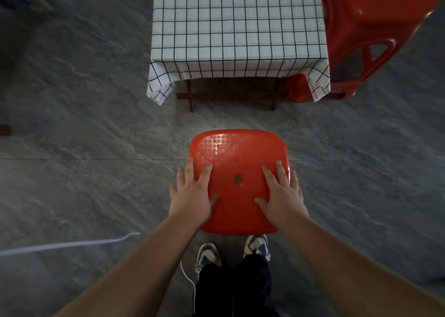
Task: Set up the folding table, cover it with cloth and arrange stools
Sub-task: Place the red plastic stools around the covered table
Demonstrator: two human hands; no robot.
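Red plastic stool stood on the grey stone-look floor, just short of the table's near edge. Seat square with rounded corners, glossy, embossed with a small flower pattern, one round hole at centre. Left hand lay flat on the seat's left side, fingers straight and spread, the outer ones past the rim. Right hand mirrored it on the right side, fingers likewise straight; neither hand curled round anything.

Folding table showed dark wooden legs and a crossbar under a white cloth with thin black grid lines; cloth lay smooth on top, corners hanging in loose folds. Second red stool sat hard against the table's right side, one leg partly behind the hanging cloth corner, blurred.

Person's shoes just behind the near stool. White cord trailed across the floor at left
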